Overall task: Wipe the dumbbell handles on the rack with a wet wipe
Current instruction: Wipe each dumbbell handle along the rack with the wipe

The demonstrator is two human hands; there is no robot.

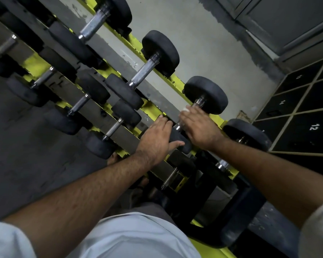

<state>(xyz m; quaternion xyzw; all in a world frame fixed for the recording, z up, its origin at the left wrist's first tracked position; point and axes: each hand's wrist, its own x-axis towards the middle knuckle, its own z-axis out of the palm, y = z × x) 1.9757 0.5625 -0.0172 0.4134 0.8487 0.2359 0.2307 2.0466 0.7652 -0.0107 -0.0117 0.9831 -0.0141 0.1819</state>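
on yellow rack point(153, 108) by grey wall, right hand point(198, 127) gripping dumbbell handle point(192, 112) with wipe point(186, 109), left hand point(157, 140) spread on weight

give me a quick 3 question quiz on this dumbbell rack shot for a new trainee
1. True or false: the right hand is wrapped round a dumbbell handle.
2. What does the left hand rest on: A) the floor, B) a black dumbbell head, C) a locker?
3. What white thing shows at the right hand's fingertips?

Key
1. True
2. B
3. The wet wipe
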